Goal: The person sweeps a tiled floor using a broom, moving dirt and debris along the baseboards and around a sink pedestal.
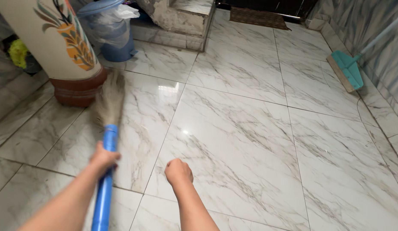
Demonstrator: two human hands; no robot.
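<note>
From the head camera, I saw my left hand wrapped around the blue handle of a grass broom, fingers closed tight on it just below the bristles. The brush end was blurred and lay on the marble floor near its left edge, right in front of the painted pillar with its reddish-brown base. My right hand hung free over the tiles beside the broom, curled into a loose fist and holding nothing.

As for progress, I judged the sweeping was in hand but could not say how much was finished. The broad middle of the floor looked glossy and I could pick out no dust or litter on it, though fine dirt would be too small to see. The broom was working the strip beside the pillar base, so that corner seemed the part under way. Further along the far edge stood a blue lidded bin lined with a bag, next to a worn stone step. A teal floor wiper leaned against the right-hand wall, untouched, and a dark doormat lay at the far doorway.
</note>
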